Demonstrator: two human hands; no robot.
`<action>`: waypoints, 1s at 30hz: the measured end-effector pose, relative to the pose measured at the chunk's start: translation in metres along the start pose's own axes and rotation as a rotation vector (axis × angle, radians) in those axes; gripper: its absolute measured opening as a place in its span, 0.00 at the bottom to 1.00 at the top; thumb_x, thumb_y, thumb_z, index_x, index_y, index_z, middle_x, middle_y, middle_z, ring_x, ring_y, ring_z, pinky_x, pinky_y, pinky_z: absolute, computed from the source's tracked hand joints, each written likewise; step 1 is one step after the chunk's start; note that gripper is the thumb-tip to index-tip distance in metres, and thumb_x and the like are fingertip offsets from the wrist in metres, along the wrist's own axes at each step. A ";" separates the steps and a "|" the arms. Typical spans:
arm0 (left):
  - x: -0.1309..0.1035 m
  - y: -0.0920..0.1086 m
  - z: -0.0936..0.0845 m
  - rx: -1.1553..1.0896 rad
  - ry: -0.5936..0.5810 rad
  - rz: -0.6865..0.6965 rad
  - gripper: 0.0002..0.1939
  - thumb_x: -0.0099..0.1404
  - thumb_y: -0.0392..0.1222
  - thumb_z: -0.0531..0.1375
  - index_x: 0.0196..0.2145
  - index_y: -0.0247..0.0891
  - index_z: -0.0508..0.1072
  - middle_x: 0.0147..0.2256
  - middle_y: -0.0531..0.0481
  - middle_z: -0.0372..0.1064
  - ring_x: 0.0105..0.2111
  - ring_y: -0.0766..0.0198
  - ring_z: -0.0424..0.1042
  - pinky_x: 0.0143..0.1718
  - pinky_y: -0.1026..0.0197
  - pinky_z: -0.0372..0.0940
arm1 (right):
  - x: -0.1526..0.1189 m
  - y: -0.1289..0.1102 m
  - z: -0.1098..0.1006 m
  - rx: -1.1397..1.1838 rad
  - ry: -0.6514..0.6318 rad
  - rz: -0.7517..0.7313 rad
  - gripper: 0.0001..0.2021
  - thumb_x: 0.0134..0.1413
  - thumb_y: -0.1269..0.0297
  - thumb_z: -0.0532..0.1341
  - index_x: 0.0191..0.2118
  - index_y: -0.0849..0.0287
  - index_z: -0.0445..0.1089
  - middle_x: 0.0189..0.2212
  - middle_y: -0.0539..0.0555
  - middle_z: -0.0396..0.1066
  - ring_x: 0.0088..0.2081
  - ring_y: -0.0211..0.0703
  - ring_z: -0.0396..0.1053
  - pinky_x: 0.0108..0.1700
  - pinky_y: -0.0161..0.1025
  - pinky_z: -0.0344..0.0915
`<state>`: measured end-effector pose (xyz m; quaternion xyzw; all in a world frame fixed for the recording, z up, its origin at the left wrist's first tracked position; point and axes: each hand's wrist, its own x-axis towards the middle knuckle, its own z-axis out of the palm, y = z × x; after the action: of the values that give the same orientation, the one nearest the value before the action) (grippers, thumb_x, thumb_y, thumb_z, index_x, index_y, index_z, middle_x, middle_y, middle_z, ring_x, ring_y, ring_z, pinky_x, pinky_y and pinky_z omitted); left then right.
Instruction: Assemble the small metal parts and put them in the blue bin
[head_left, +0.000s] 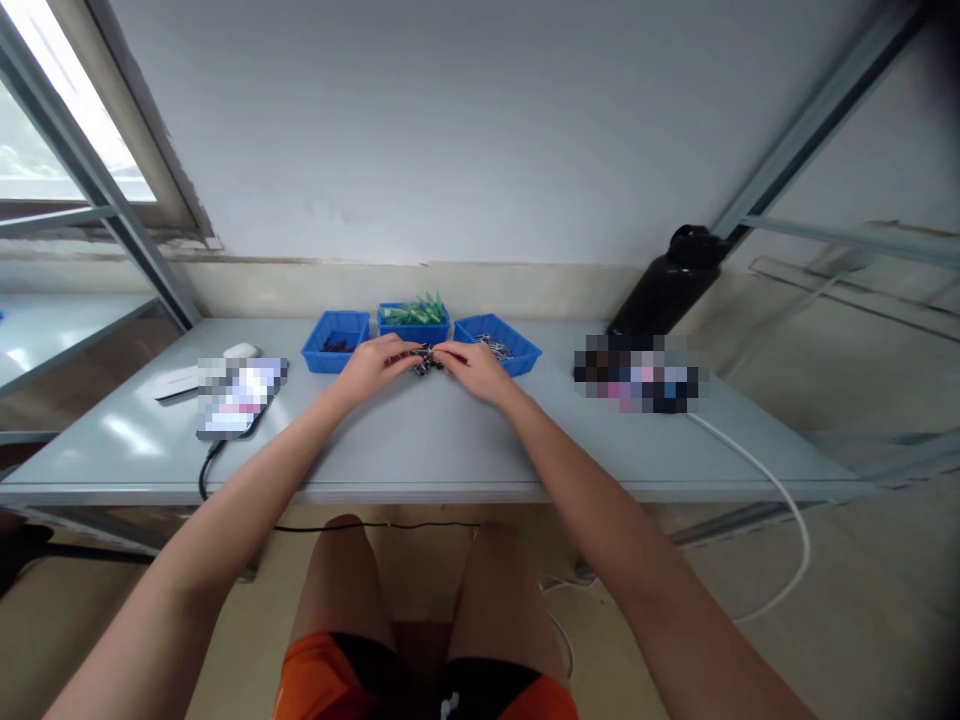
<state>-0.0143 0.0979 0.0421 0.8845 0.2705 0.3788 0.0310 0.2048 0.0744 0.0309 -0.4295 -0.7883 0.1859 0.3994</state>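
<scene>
Between my two hands, in front of the middle tray, lies a small cluster of dark and shiny metal pieces (426, 362), too small to name. My left hand (377, 364) reaches it from the left, thumb and fingers drawn together at its edge. From the right my right hand (478, 368) meets it with fingertips pinched; what is in the pinch is hidden. Close behind stand three blue trays: the left tray (309, 355) has small dark pieces, the middle tray (411, 332) holds green-and-clear strips or packets, and the right tray (523, 362) contains thin silvery metal pieces.
A phone (244, 397) with a black cable lies on the grey table (435, 450) at left, by a white case (241, 351). On the right, a black bottle (664, 290) stands behind a blurred-out object (636, 375) with a white cable (780, 485). A wall backs the table.
</scene>
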 end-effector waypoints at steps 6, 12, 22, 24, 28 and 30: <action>0.000 -0.003 0.008 -0.107 0.035 0.022 0.20 0.69 0.55 0.56 0.40 0.37 0.79 0.34 0.45 0.75 0.32 0.64 0.71 0.36 0.62 0.67 | 0.000 -0.006 0.011 0.151 -0.020 -0.005 0.20 0.61 0.50 0.52 0.42 0.59 0.75 0.23 0.50 0.68 0.27 0.38 0.64 0.34 0.35 0.60; 0.001 0.001 0.008 -0.100 0.038 0.028 0.17 0.70 0.51 0.55 0.39 0.36 0.78 0.34 0.46 0.74 0.31 0.65 0.72 0.34 0.64 0.66 | 0.000 -0.005 0.009 0.078 -0.074 -0.007 0.17 0.61 0.54 0.53 0.40 0.58 0.74 0.24 0.49 0.69 0.27 0.37 0.65 0.34 0.35 0.59; 0.000 0.001 0.002 0.113 -0.225 -0.129 0.10 0.69 0.42 0.53 0.40 0.37 0.73 0.36 0.47 0.75 0.33 0.62 0.72 0.36 0.63 0.63 | 0.000 -0.006 0.002 0.000 -0.018 0.022 0.16 0.60 0.54 0.55 0.44 0.58 0.73 0.23 0.49 0.69 0.27 0.39 0.65 0.33 0.35 0.59; -0.001 0.001 0.003 0.146 -0.265 -0.108 0.10 0.69 0.41 0.52 0.38 0.36 0.72 0.36 0.46 0.74 0.33 0.62 0.72 0.36 0.63 0.63 | 0.000 -0.006 0.002 -0.019 -0.021 0.021 0.16 0.60 0.54 0.55 0.41 0.59 0.73 0.23 0.50 0.69 0.26 0.39 0.65 0.33 0.36 0.58; -0.002 0.002 0.003 0.207 -0.344 -0.078 0.10 0.69 0.41 0.51 0.36 0.37 0.71 0.34 0.46 0.73 0.33 0.62 0.71 0.34 0.63 0.63 | 0.000 -0.005 0.003 -0.040 -0.053 0.021 0.15 0.60 0.54 0.55 0.38 0.60 0.74 0.24 0.51 0.70 0.27 0.38 0.63 0.33 0.35 0.57; -0.002 0.001 0.003 0.220 -0.356 -0.068 0.10 0.68 0.42 0.52 0.35 0.37 0.70 0.34 0.46 0.73 0.32 0.62 0.71 0.34 0.63 0.63 | 0.000 -0.005 0.004 -0.046 -0.062 0.020 0.15 0.59 0.55 0.55 0.38 0.60 0.74 0.25 0.51 0.70 0.27 0.38 0.63 0.33 0.35 0.57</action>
<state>-0.0130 0.0960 0.0392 0.9259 0.3300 0.1836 -0.0057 0.1993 0.0714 0.0320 -0.4406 -0.8001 0.1850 0.3627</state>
